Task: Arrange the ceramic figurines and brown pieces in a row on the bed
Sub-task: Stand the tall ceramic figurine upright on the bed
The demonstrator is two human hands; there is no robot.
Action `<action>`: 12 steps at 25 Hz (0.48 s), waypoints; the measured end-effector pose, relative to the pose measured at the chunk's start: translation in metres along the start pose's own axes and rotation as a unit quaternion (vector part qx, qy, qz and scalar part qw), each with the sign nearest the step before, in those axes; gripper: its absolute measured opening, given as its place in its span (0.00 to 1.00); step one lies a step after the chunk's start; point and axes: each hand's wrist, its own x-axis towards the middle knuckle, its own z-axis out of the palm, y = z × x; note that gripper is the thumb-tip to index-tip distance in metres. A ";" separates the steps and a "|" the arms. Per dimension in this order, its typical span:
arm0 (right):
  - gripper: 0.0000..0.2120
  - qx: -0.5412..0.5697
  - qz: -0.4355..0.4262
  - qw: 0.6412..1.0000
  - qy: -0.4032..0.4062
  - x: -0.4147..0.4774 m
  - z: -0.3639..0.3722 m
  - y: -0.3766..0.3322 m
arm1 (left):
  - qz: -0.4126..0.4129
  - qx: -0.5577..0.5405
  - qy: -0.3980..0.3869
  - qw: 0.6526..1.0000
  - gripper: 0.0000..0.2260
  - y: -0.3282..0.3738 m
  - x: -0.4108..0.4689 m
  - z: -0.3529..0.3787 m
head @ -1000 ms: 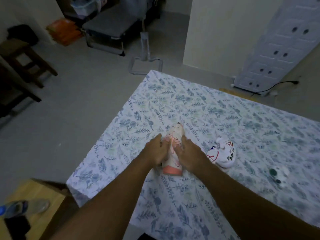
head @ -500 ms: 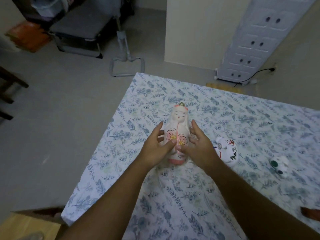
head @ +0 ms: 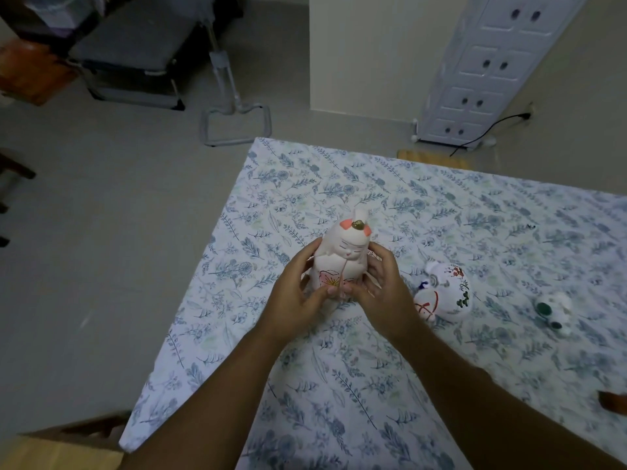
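Observation:
A tall white ceramic doll figurine (head: 342, 256) with pink flower painting stands nearly upright on the floral bed sheet (head: 390, 385). My left hand (head: 298, 296) grips its left side and my right hand (head: 383, 293) its right side, thumbs meeting at its front. Right of it a round white cat figurine (head: 444, 293) lies on its side. Farther right lies a small white figurine (head: 556, 312) with dark green spots. A brown piece (head: 614, 401) shows at the right edge, cut off by the frame.
The bed's left edge (head: 190, 320) drops to a grey floor. A wooden surface (head: 57, 449) sits at the bottom left. A metal stand (head: 237, 123) and a low bench (head: 132, 62) are beyond the bed; a white panel (head: 488, 69) leans on the wall.
The doll figurine went from lying flat on the sheet to nearly upright between both hands. The camera view shifted, bringing the brown piece into sight at the right.

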 end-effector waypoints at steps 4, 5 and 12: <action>0.33 0.007 -0.016 1.000 0.014 -0.003 0.005 0.010 | 0.001 -0.004 -0.008 1.000 0.33 -0.004 -0.003 0.002; 0.33 0.005 -0.018 1.000 0.013 -0.002 0.006 0.011 | 0.002 -0.002 -0.011 1.000 0.33 -0.004 -0.002 0.003; 0.31 -0.012 -0.039 0.999 -0.004 -0.003 0.004 0.008 | 0.015 0.027 -0.029 0.999 0.35 -0.009 -0.001 0.006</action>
